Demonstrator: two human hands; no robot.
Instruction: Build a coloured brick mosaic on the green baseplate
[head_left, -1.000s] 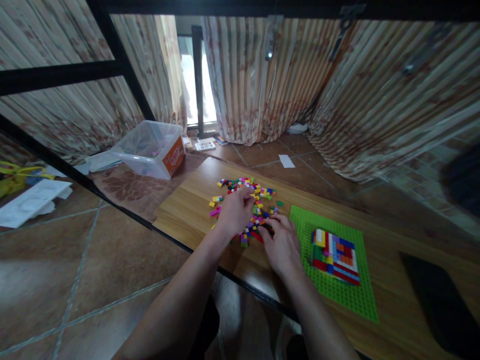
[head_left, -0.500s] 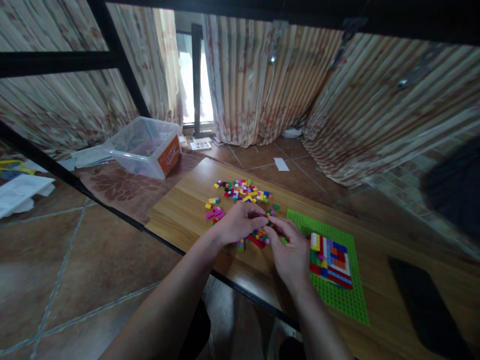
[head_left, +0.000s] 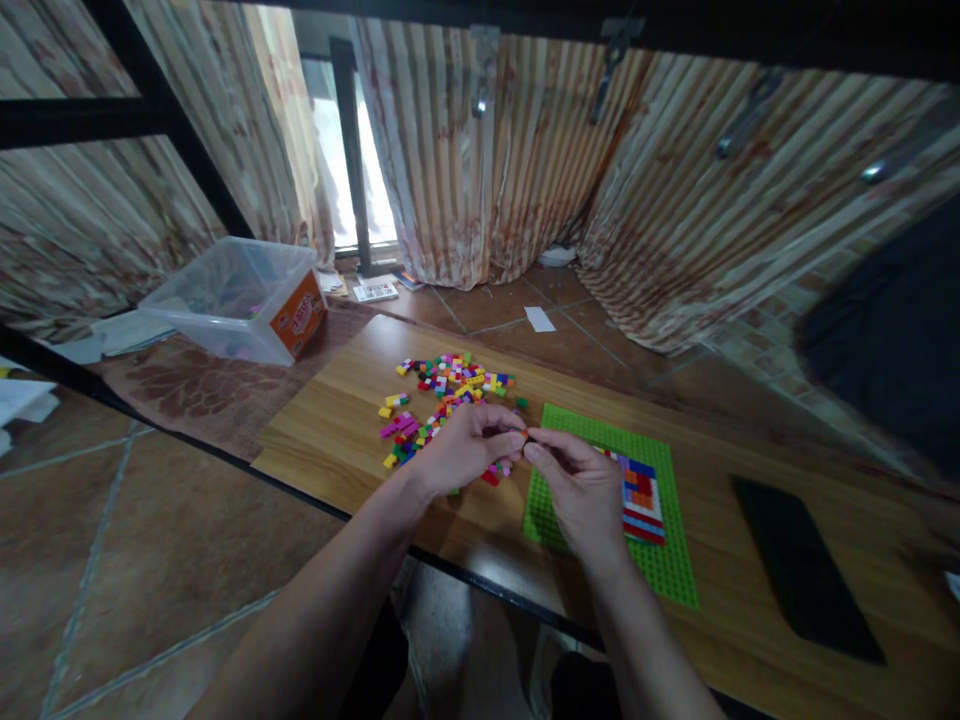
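While loose bricks [head_left: 470, 383] lie scattered on the wooden table [head_left: 322, 430], partly behind the left hand [head_left: 466, 447], that hand's thumb and forefinger close on a small, seemingly orange piece [head_left: 524, 434]. The piece is held above the table between the two hands, where the right hand [head_left: 586, 495] also pinches it at the fingertips; whether it is one brick or several cannot be told. The step in hand appears to be two-handed handling of this piece, and the next move likely calls for a fine, steady grip. Farther right, partly hidden by the right hand, a multicoloured brick block [head_left: 641, 495] rests on a green baseplate [head_left: 667, 570].
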